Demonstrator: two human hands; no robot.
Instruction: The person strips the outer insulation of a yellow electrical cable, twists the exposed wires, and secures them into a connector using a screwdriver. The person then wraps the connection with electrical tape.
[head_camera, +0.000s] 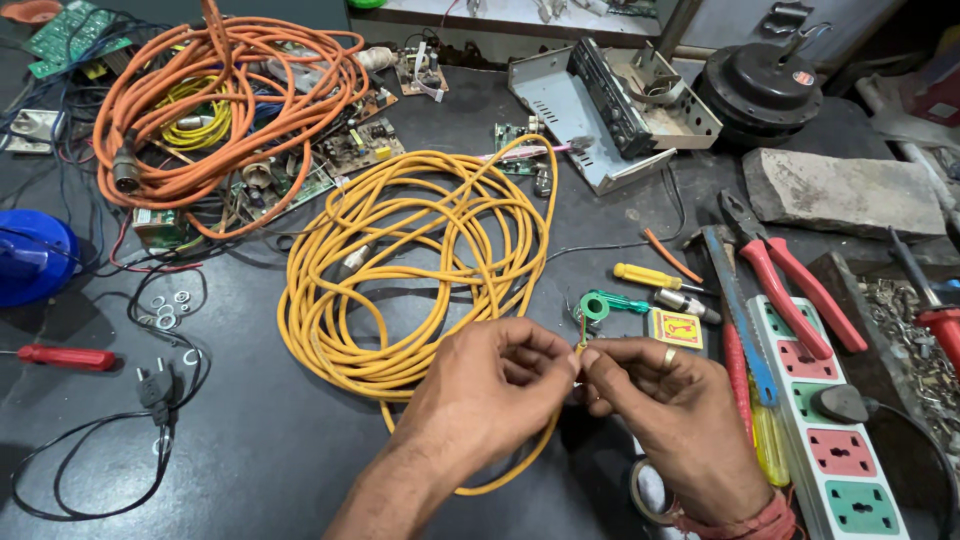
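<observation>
Above dark workbench (250, 450), yellow cable end (581, 343) between both hands' fingers (570, 365).

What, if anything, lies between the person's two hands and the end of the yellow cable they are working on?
Nothing visible does. The left hand and right hand meet fingertip to fingertip at the end of the yellow cable, pinching it directly. The green tape roll lies just beyond the fingers, not between them.
</observation>
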